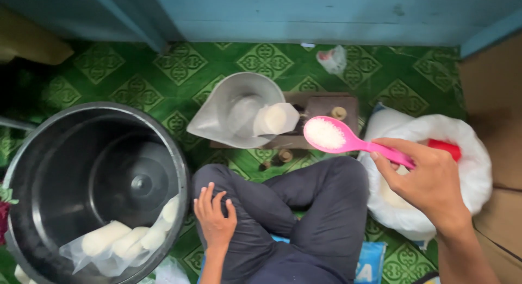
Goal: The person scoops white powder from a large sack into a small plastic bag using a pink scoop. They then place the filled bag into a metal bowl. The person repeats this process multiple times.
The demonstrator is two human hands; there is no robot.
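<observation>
My right hand point(429, 183) grips a pink plastic spoon point(337, 137) heaped with white grains, held level above the floor between a big white sack point(467, 148) and a balance scale point(321, 112). On the scale's metal pan point(231, 91) lies a small clear bag of white grains point(274, 119). My left hand point(213, 218) rests flat on my knee, fingers apart, holding nothing.
A large black tub point(70, 153) at the left holds several filled clear bags point(122, 243). A red scoop point(446, 148) pokes out of the sack. Small brass weights point(285, 155) lie by the scale. Green patterned flooring point(380, 72) runs to a blue wooden wall point(304, 14).
</observation>
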